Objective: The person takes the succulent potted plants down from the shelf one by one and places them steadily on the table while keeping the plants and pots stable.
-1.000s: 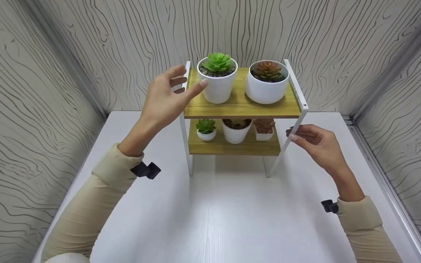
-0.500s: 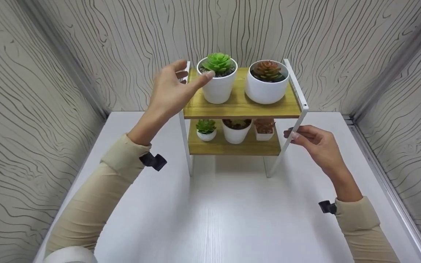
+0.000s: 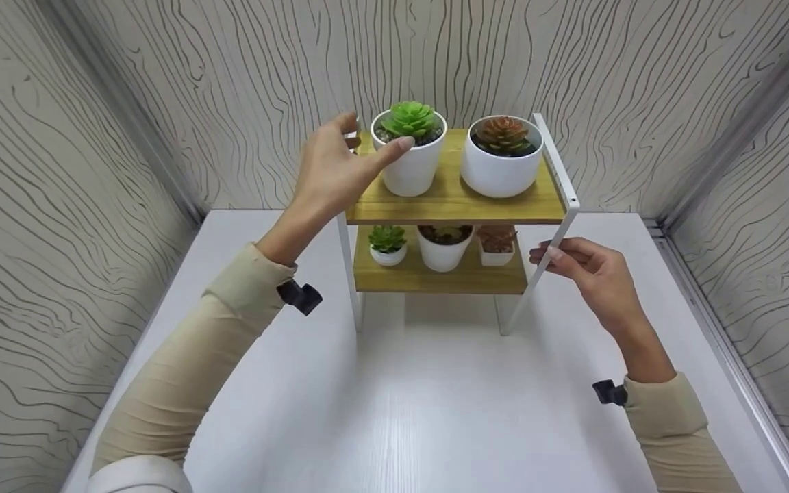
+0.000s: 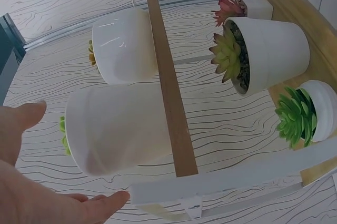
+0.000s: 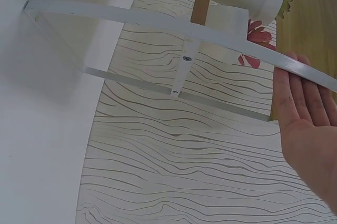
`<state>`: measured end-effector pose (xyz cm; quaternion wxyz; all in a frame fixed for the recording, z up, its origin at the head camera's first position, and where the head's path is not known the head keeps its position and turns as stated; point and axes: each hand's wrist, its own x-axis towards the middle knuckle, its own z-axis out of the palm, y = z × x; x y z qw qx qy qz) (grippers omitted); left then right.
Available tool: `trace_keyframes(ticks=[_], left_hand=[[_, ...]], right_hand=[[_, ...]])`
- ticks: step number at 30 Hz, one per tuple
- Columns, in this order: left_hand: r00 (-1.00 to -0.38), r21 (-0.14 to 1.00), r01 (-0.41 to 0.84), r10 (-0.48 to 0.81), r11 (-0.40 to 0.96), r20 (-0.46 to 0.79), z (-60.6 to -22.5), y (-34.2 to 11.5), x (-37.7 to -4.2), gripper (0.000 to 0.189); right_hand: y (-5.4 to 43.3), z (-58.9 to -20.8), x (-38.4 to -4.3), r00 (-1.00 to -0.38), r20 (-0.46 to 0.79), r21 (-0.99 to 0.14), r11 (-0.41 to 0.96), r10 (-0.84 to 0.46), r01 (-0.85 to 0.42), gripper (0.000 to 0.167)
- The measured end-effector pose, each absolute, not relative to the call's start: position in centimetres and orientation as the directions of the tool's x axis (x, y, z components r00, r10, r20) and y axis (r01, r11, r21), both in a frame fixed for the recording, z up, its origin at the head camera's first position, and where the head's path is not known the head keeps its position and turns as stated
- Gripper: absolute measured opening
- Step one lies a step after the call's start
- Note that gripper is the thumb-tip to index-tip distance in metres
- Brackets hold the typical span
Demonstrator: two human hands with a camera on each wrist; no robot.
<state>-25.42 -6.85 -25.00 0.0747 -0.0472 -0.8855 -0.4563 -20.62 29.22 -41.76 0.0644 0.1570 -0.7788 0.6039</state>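
Note:
My left hand (image 3: 340, 164) is spread at the upper left of a two-tier plant shelf (image 3: 463, 211). Its thumb reaches in front of a white pot with a green succulent (image 3: 411, 168). In the left wrist view, a gap shows between that thumb and the pot, while the other fingers (image 4: 108, 203) are by the shelf's white side frame (image 4: 237, 182). My right hand (image 3: 596, 274) holds the shelf's right front leg (image 3: 538, 270), thumb in front and fingers behind. To the right on the top board stands a rounded white pot with a reddish succulent (image 3: 502, 168).
On the lower board (image 3: 435, 281) sit a small green succulent (image 3: 387, 246), a middle white pot (image 3: 444, 250) and a square pot with a reddish plant (image 3: 497, 245). The shelf stands on a white table (image 3: 394, 397), and wood-patterned walls (image 3: 257, 82) enclose it.
My left hand has moved right and slightly up, its thumb now overlapping the green succulent's pot more. The right hand stays at the leg, shifted slightly left. The pots keep their places.

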Motion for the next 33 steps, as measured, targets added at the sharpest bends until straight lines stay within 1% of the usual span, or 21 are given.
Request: trace_keyframes(ticks=[9, 19, 23, 27, 30, 33], left_hand=[[-0.98, 0.802, 0.174, 0.019, 0.571, 0.2, -25.0, -6.5, -25.9, 0.085], [-0.986, 0.807, 0.143, 0.009, 0.572, 0.169, -25.3, -6.2, -26.3, 0.089], [-0.984, 0.809, 0.155, 0.015, 0.567, 0.178, -25.3, -6.2, -26.6, 0.079], [-0.984, 0.809, 0.164, 0.04, 0.564, 0.172, -25.3, -6.0, -26.7, 0.069], [-0.989, 0.816, 0.146, 0.057, 0.56, 0.138, -25.2, -5.9, -26.8, 0.072], [-0.994, 0.826, 0.112, 0.065, 0.553, 0.091, -25.0, -5.6, -26.9, 0.081]], right_hand=[[29.3, -42.0, -20.5, -0.945, 0.3, -0.938, 0.141, -0.134, -0.317, 0.034], [29.3, -42.5, -20.6, -0.94, 0.32, -0.943, 0.057, -0.114, -0.328, 0.034], [29.1, -42.6, -20.7, -0.937, 0.335, -0.941, 0.021, -0.098, -0.338, 0.035], [29.0, -42.6, -20.9, -0.936, 0.344, -0.938, 0.012, -0.073, -0.346, 0.033], [29.0, -42.5, -21.0, -0.936, 0.345, -0.938, 0.016, -0.062, -0.347, 0.032], [29.0, -42.4, -21.0, -0.936, 0.346, -0.937, 0.024, -0.062, -0.348, 0.031]])
